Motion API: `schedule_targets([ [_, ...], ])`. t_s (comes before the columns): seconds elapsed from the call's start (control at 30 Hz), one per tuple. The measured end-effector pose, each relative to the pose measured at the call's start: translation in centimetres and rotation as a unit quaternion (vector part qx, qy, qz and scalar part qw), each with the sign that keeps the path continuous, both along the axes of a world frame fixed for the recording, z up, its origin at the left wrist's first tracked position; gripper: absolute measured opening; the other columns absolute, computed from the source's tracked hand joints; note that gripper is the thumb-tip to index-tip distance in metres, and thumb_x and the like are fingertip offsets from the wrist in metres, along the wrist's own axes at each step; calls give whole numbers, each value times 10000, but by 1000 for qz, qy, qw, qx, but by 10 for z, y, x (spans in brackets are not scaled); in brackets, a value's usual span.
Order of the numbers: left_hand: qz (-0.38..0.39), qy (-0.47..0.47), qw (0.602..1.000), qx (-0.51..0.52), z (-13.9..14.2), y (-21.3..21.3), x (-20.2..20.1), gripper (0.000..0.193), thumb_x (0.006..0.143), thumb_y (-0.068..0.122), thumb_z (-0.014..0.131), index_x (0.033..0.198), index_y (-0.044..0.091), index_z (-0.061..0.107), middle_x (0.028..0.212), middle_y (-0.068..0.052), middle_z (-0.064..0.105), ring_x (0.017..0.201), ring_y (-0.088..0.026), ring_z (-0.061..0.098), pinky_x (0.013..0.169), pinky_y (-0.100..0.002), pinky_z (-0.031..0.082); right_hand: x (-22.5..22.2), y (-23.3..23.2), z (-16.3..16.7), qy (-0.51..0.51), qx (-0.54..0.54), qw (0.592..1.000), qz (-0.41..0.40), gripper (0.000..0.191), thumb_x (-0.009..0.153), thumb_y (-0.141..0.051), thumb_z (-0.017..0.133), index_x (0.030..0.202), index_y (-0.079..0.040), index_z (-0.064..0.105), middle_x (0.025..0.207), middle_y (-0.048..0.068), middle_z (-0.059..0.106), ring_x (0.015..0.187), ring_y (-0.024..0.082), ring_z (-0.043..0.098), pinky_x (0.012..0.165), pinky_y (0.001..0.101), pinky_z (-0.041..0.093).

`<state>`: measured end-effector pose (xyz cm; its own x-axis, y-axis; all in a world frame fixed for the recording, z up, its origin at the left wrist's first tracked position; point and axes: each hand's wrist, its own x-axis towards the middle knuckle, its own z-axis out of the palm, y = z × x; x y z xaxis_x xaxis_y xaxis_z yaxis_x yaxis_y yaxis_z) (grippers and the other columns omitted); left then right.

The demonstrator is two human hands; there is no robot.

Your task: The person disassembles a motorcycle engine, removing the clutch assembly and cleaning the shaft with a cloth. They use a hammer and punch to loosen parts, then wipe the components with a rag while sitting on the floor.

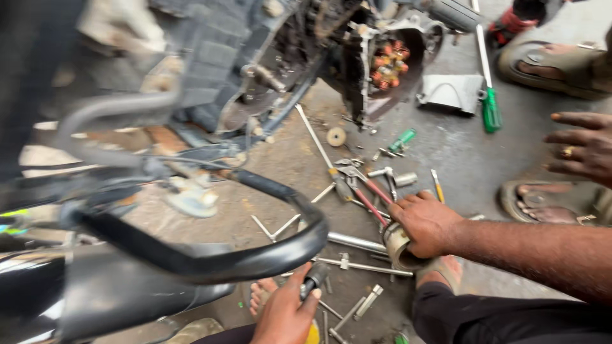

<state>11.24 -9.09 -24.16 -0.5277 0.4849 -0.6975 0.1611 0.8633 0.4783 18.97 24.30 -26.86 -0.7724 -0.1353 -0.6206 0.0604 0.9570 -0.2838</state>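
Hands: right hand (426, 223) curled over metal cylinder (399, 246) on floor (465, 159) | left hand (285, 312) gripping dark tool handle (313, 278) at 6 o'clock | red-handled pliers (364, 191) just beyond right hand at 11 o'clock | another person's hand (581, 148) at 3 o'clock

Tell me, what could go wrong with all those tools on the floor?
The sandalled foot sits right among loose rods and sockets, so something might get trodden on or roll underfoot. The right hand presses on a metal cup beside the pliers; it could slip onto them. The left hand grips a small tool under the black bar and might knock it.
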Motion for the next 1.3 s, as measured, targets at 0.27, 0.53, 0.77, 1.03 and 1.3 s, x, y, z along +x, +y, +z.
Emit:
schedule_targets([
  [0.27, -34, -3, 998, -55, 5, 4, 7, 718, 881, 371, 661, 1555, 290, 427, 988, -201, 744, 1065, -414, 669, 1061, -525, 351, 33, 30, -53, -80, 37, 974, -210, 671, 665, -456, 862, 1132, -68, 576, 1148, 179, 661, 1128, 369, 640, 971, 459, 529],
  [0.53, -16, -69, 991, -110, 21, 19, 1, 723, 921, 366, 680, 1586, 296, 405, 808, -200, 723, 864, -351, 746, 862, -446, 531, 1, 102, -56, 55, 95, 932, -346, 871, 636, -516, 928, 1188, 8, 507, 1177, 238, 616, 1136, 380, 612, 992, 470, 501],
  [0.77, -19, -41, 996, -72, -6, 0, 2, 707, 890, 345, 693, 1547, 241, 452, 1006, -195, 753, 1084, -333, 716, 1014, -412, 476, -10, 188, -71, 26, 111, 868, -484, 765, 742, -360, 878, 1307, 4, 513, 1227, 216, 639, 1190, 363, 640, 1019, 454, 532],
  [1.03, -72, 16, 997, -39, -24, -6, 4, 717, 859, 335, 686, 1527, 200, 461, 1490, -188, 535, 1468, -361, 327, 1211, -460, 156, 8, 205, -79, 25, 219, 865, -450, 901, 734, -444, 910, 1355, 28, 460, 1314, 216, 525, 1248, 334, 506, 1042, 430, 445],
  [1.3, -18, -24, 998, 63, -32, -9, 7, 728, 879, 340, 653, 1535, 138, 411, 1455, -250, 553, 1411, -380, 454, 1176, -447, 242, 47, 166, -98, -8, 382, 906, -181, 824, 817, -586, 791, 1334, -11, 506, 1125, 116, 507, 1042, 242, 482, 953, 386, 416],
])
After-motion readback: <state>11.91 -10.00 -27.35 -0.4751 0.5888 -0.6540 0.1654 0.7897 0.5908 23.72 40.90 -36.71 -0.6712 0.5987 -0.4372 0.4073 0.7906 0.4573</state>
